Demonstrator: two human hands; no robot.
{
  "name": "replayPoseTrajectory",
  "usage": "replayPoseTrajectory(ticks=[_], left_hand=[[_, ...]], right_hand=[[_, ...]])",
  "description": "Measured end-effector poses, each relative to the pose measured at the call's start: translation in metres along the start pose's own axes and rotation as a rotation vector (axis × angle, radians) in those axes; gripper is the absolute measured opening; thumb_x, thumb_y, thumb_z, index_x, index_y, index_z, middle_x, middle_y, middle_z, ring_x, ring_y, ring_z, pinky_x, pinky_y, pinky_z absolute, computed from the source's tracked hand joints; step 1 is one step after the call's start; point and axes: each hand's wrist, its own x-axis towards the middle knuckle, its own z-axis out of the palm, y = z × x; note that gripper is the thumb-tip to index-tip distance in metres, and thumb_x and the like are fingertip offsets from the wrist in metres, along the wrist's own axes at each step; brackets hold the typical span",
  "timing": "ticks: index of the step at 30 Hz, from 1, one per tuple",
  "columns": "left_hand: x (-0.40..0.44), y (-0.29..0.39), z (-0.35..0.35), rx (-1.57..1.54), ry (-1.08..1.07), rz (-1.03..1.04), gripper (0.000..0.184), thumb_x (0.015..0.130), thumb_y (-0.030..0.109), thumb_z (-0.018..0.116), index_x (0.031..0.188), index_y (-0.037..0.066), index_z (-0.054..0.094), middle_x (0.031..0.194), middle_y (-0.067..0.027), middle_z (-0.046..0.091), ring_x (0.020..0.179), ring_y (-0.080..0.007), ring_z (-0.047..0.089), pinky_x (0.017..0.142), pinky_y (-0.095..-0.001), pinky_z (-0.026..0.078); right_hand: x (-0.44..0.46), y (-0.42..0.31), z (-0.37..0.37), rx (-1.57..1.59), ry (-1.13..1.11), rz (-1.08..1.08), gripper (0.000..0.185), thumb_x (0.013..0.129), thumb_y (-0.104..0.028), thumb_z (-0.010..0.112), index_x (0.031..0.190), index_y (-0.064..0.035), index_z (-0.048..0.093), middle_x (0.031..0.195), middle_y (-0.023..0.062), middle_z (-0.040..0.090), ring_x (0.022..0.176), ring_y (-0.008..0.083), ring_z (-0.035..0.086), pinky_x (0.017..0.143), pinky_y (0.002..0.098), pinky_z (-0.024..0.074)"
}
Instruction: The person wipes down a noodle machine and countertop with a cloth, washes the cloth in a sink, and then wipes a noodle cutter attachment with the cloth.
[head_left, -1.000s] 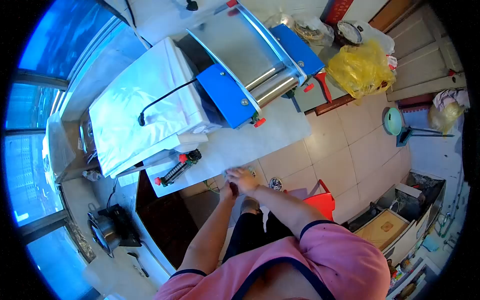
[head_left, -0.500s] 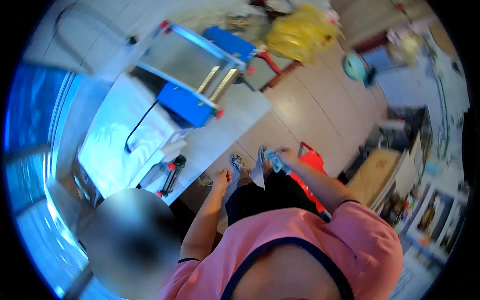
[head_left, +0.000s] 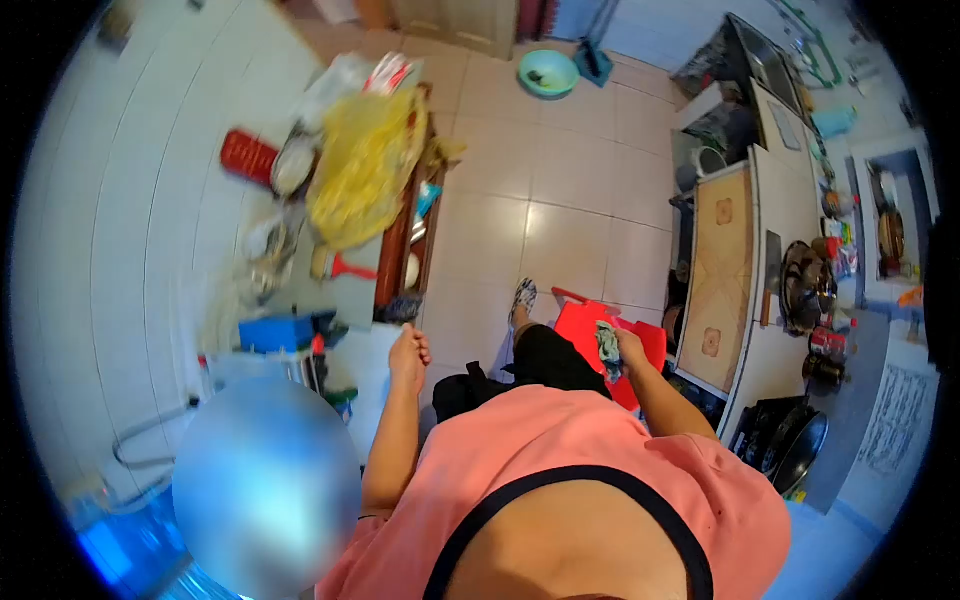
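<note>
Walking pose, with both of my arms held low in front of my body. My right hand [head_left: 629, 353] grips a crumpled pale green cloth [head_left: 607, 345], which hangs over a red plastic chair [head_left: 592, 321]. Curled into a loose fist, my left hand [head_left: 408, 360] shows nothing between its fingers. It is beside the near end of a counter at my left, near a dark bundle [head_left: 400, 308]. On that counter lie a brush with a red handle [head_left: 350, 268] and a blue-sided machine [head_left: 275, 333], partly covered by a blurred round shape close to the camera.
A yellow plastic bag [head_left: 365, 170] and a red container [head_left: 247, 157] stand farther along the left counter. On the tiled floor ahead are a turquoise basin [head_left: 548, 74] and a dustpan [head_left: 593, 64]. A tile-topped cabinet [head_left: 722, 270] and a black pan [head_left: 797, 447] are at the right.
My view has turned leftward from the machine to face along the floor between the counters. The cloth stays in my right hand, now over the red chair. My left hand remains curled.
</note>
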Motion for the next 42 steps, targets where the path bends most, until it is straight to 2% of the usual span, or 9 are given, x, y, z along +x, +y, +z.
replayPoseTrajectory(ticks=[7, 11, 17, 24, 25, 28, 31, 37, 42], left_hand=[[0.109, 0.076, 0.151, -0.191, -0.036, 0.045, 0.024, 0.101, 0.030, 0.044, 0.101, 0.008, 0.053, 0.074, 0.0010, 0.044, 0.061, -0.0105, 0.038, 0.056, -0.0254, 0.034], [0.164, 0.111, 0.235, -0.129, -0.084, -0.059, 0.034, 0.099, 0.041, 0.045, 0.079, 0.014, 0.045, 0.064, 0.0012, 0.037, 0.052, -0.0112, 0.030, 0.048, -0.0256, 0.028], [0.280, 0.166, 0.392, 0.055, -0.151, -0.007, 0.033, 0.099, 0.041, 0.046, 0.080, 0.013, 0.043, 0.063, 0.0017, 0.034, 0.051, -0.0109, 0.029, 0.045, -0.0253, 0.026], [0.354, 0.218, 0.718, 0.391, -0.535, -0.122, 0.026, 0.100, 0.031, 0.045, 0.083, 0.012, 0.048, 0.061, 0.0051, 0.033, 0.049, -0.0073, 0.028, 0.043, -0.0223, 0.025], [0.352, 0.217, 0.768, 0.480, -0.635, -0.124, 0.023, 0.100, 0.027, 0.046, 0.084, 0.011, 0.048, 0.061, 0.0054, 0.034, 0.050, -0.0068, 0.028, 0.044, -0.0218, 0.025], [0.345, 0.192, 0.911, 0.707, -0.865, -0.175, 0.014, 0.097, 0.016, 0.048, 0.100, 0.004, 0.052, 0.066, 0.0042, 0.038, 0.052, -0.0065, 0.031, 0.045, -0.0209, 0.027], [0.332, 0.137, 1.031, 0.779, -1.113, -0.210, 0.025, 0.097, 0.015, 0.049, 0.116, 0.000, 0.052, 0.072, 0.0022, 0.046, 0.056, -0.0070, 0.037, 0.048, -0.0200, 0.031], [0.293, 0.038, 1.260, 0.821, -1.184, -0.249, 0.029, 0.101, 0.026, 0.043, 0.112, 0.003, 0.056, 0.081, 0.0004, 0.057, 0.065, -0.0071, 0.049, 0.054, -0.0193, 0.038], [0.271, -0.001, 1.426, 0.838, -1.310, -0.048, 0.047, 0.101, 0.041, 0.037, 0.111, 0.001, 0.060, 0.090, -0.0033, 0.063, 0.077, -0.0109, 0.056, 0.068, -0.0248, 0.045]], right_hand=[[0.052, -0.136, -0.039, 0.438, -0.020, -0.108, 0.019, 0.089, -0.016, 0.051, 0.093, -0.0040, 0.065, 0.081, 0.0069, 0.067, 0.065, 0.0193, 0.063, 0.058, 0.0328, 0.0507], [0.076, -0.217, -0.033, 0.697, 0.052, -0.155, 0.020, 0.089, -0.018, 0.051, 0.093, -0.0051, 0.065, 0.084, 0.0074, 0.067, 0.072, 0.0209, 0.065, 0.066, 0.0348, 0.0526], [0.137, -0.305, -0.043, 1.001, -0.158, -0.250, 0.027, 0.089, -0.026, 0.050, 0.099, -0.0053, 0.063, 0.095, 0.0097, 0.067, 0.086, 0.0247, 0.065, 0.078, 0.0384, 0.0522], [0.159, -0.447, -0.054, 1.147, -0.056, -0.470, 0.026, 0.091, -0.024, 0.047, 0.098, -0.0054, 0.063, 0.095, 0.0113, 0.066, 0.085, 0.0251, 0.063, 0.078, 0.0390, 0.0504], [0.168, -0.455, -0.069, 1.155, -0.128, -0.505, 0.026, 0.091, -0.024, 0.046, 0.098, -0.0050, 0.063, 0.096, 0.0119, 0.066, 0.089, 0.0258, 0.063, 0.082, 0.0385, 0.0503], [0.156, -0.517, -0.074, 1.286, 0.237, -0.506, 0.027, 0.091, -0.024, 0.046, 0.100, -0.0049, 0.062, 0.099, 0.0121, 0.066, 0.095, 0.0266, 0.063, 0.087, 0.0393, 0.0497], [0.181, -0.534, -0.114, 1.543, 0.279, -0.414, 0.028, 0.091, -0.023, 0.044, 0.102, -0.0048, 0.061, 0.102, 0.0124, 0.065, 0.100, 0.0273, 0.062, 0.091, 0.0412, 0.0489], [0.243, -0.637, -0.225, 1.728, 0.317, -0.562, 0.038, 0.093, -0.030, 0.039, 0.114, -0.0061, 0.060, 0.113, 0.0125, 0.064, 0.105, 0.0307, 0.060, 0.092, 0.0470, 0.0482], [0.280, -0.791, -0.330, 1.658, 0.293, -0.652, 0.032, 0.094, -0.024, 0.042, 0.113, -0.0043, 0.059, 0.115, 0.0153, 0.061, 0.106, 0.0319, 0.059, 0.092, 0.0464, 0.0484]])
